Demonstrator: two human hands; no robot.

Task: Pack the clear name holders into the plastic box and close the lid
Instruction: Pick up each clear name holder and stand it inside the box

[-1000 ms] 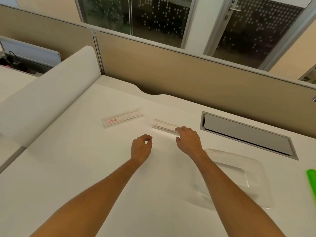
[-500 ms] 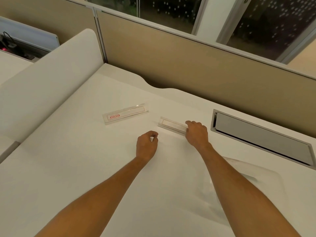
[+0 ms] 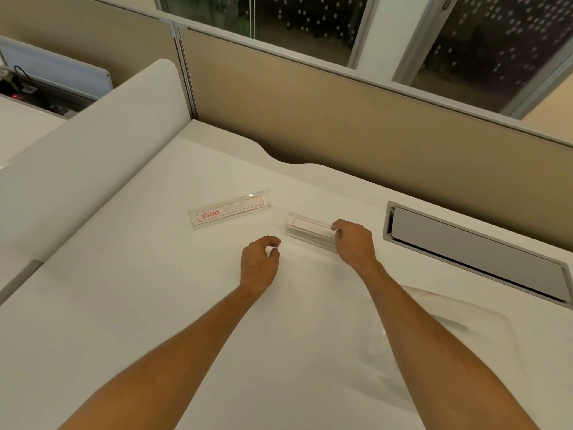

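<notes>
Two clear name holders lie on the white desk. The left name holder (image 3: pixel 230 208) lies flat, a red-printed card inside it. My right hand (image 3: pixel 353 243) grips the right end of the second name holder (image 3: pixel 308 230), whose near edge is tilted up off the desk. My left hand (image 3: pixel 259 262) hovers just left of it, fingers loosely curled and holding nothing. The clear plastic box (image 3: pixel 483 333) sits at the lower right, partly hidden under my right forearm.
A grey recessed cable hatch (image 3: pixel 474 252) is set into the desk at the right. A beige partition (image 3: pixel 341 119) runs along the back edge. A white curved divider (image 3: pixel 86 156) borders the left side.
My right hand has closed its fingers round the right end of the second name holder and tipped it up from the desk. My left hand stayed nearly in place.
</notes>
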